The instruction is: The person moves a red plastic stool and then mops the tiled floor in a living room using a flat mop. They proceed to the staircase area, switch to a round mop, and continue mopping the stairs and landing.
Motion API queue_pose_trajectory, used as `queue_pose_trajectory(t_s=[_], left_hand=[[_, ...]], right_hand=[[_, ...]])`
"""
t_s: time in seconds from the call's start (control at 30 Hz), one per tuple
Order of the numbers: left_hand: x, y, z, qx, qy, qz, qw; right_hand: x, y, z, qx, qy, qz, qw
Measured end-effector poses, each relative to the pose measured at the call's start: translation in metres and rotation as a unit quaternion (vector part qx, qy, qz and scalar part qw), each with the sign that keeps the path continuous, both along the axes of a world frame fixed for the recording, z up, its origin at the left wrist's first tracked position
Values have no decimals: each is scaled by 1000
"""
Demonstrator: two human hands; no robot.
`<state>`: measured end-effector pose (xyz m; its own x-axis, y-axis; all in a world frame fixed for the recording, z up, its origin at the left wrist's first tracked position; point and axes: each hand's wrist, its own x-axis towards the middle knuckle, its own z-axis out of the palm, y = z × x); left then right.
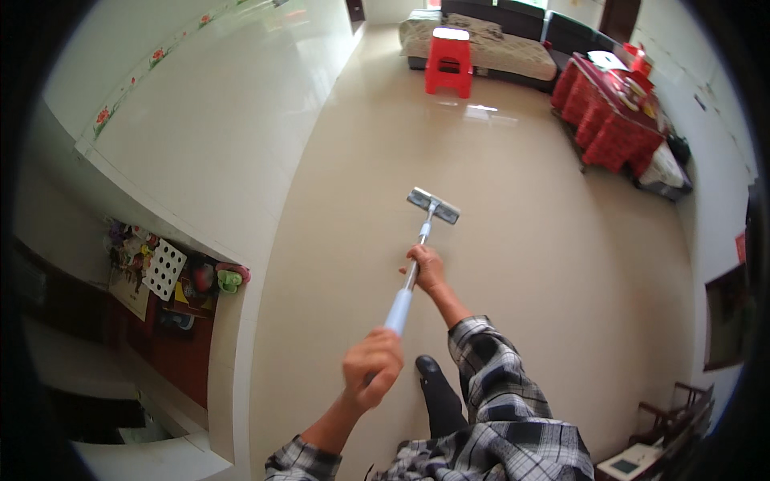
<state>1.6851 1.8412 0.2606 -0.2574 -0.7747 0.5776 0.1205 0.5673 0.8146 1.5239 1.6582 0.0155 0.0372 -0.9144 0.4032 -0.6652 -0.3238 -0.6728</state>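
A mop with a pale blue and metal handle (399,312) slants away from me across the picture's middle. My left hand (374,368) is closed around the handle's near end. Farther down the pole, my right hand (426,267) grips the metal shaft, its fingers partly loose. The flat rectangular mop head (433,205) lies on the glossy beige tiled floor (337,240), beyond my right hand. The underside of the head is hidden.
Ahead stands a red plastic stool (449,63) before a sofa (511,54). At the right is a table with a red cloth (607,129); nearer, a wooden chair (668,415). A white-tiled wall (222,120) runs along the left, beside a cluttered niche with green shoes (230,281).
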Motion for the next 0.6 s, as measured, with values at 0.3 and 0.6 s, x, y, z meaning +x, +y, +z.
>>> queue_pose_trajectory(t_s=[0.3,0.6], left_hand=[[-21,-136,-74,75,23,95,992],[81,26,-42,141,47,124,981]], right_hand=[[1,-120,-54,130,69,5,989],[94,52,-14,123,113,100,981]])
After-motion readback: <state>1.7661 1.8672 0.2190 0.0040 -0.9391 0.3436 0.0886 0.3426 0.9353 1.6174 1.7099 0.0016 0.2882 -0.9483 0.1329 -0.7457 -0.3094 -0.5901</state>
